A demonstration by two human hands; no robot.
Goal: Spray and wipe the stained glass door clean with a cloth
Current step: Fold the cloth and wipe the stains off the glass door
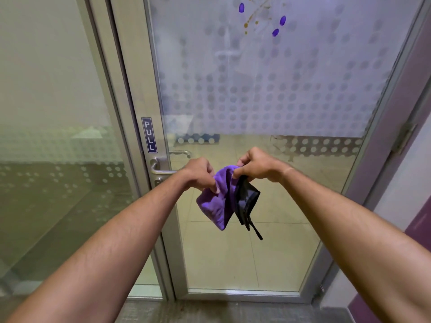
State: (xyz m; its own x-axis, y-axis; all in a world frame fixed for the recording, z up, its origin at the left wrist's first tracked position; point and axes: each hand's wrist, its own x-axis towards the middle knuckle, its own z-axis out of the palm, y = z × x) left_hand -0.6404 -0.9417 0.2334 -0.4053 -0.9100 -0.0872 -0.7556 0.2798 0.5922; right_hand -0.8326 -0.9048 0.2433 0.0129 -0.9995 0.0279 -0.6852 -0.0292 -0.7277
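A purple cloth (215, 201) with a black side or lining is held up in front of the glass door (256, 101), between both hands and apart from the pane. The left hand (200, 174) pinches the purple fold near its top edge, fingers curled onto the fabric; the right hand (255, 166) grips the upper corner where the purple meets the black. The cloth hangs bunched and partly doubled over, with thin black ends trailing below; whether these are hems or loose strips cannot be told from this view.

The door is shut in its metal frame, with a PULL sign (149, 135) on the stile and a lever handle (161, 167) just left of the left hand. The upper glass carries a frosted dot film, and stains (253, 18) are seen near the top: purple blobs and brownish streaks. The lower glass is clear, and a tiled floor is visible through it.

No spray bottle is in view, and no wet film can be made out on the pane, so spraying is judged either done already or not begun. The step in hand is taken to be the readying of the cloth: it is being opened or refolded into a pad for wiping.

The next move calls for the cloth to be gathered flat into one hand and raised well above its present height, since the stains sit high on the door. Firm, even pressure would be needed there, and the door may swing if it is not steadied.
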